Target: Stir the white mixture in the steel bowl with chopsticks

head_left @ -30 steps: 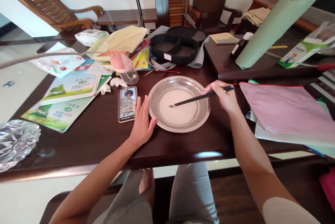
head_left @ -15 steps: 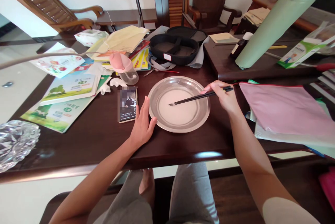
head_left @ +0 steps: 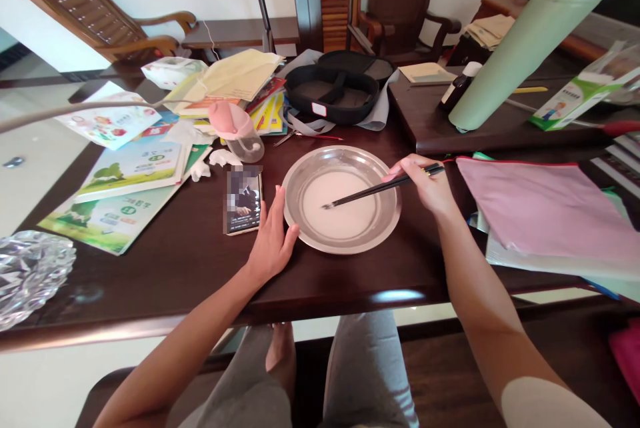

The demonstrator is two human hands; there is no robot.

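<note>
A round metal plate point(head_left: 385, 221) holding a white liquid sits on the dark wooden table point(head_left: 190, 261). My right hand point(head_left: 431, 186) is closed around a pair of black chopsticks point(head_left: 373, 189), whose tips dip into the white liquid near the plate's middle. My left hand point(head_left: 271, 238) lies flat on the table with fingers stretched out, its edge against the plate's left rim. A phone point(head_left: 243, 200) with a lit screen lies just left of that hand.
Books and papers point(head_left: 135, 168) pile up at the left, with a pink-lidded cup point(head_left: 236, 128) and a black case point(head_left: 335, 91) behind the plate. A pink folder point(head_left: 545, 211) lies at the right, a green flask point(head_left: 520, 48) on a raised table, foil point(head_left: 30, 271) at the far left.
The chopstick tips shifted very slightly within the liquid. The picture on the phone screen changed. Both hands stay where they were.
</note>
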